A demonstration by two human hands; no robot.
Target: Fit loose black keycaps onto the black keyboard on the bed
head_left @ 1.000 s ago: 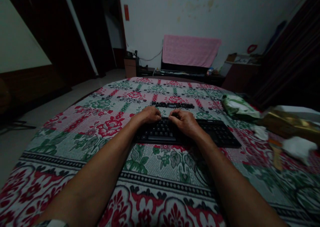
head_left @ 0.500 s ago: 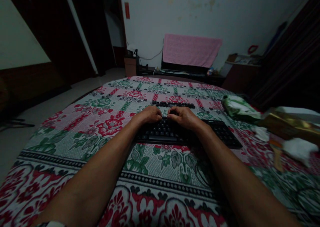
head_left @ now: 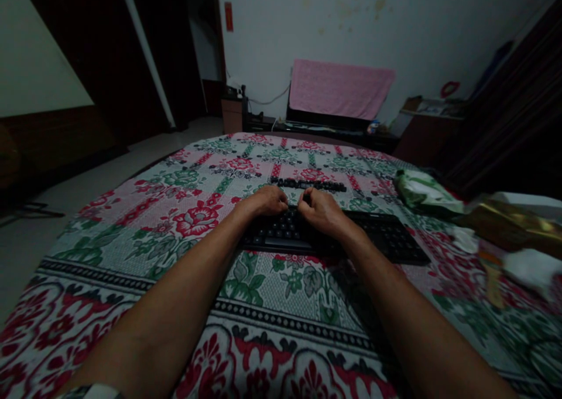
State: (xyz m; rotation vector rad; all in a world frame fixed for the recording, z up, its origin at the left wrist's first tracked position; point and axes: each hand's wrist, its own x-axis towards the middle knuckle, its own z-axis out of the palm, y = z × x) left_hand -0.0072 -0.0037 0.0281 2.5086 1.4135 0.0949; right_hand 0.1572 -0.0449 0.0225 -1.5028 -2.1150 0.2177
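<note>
A black computer keyboard lies flat on the flowered tablecloth in front of me, partly covered by my hands and right forearm. My left hand rests at its far left part, fingers curled down onto it. Over the upper middle of the keyboard is my right hand, its thumb and fingers pinched together. Something small and dark shows at those fingertips, too dim to name. Just beyond both hands, a row of loose black keycaps stretches across the cloth.
The patterned tablecloth covers the table. To the right lie a green-and-white pack, a golden packet, crumpled white tissue and a flat brush. A pink towel hangs over a dark screen at the far wall.
My right hand has lifted slightly and turned, its fingers drawing a little away from my left hand. The left hand stays at the keyboard. The whole view has shifted slightly.
</note>
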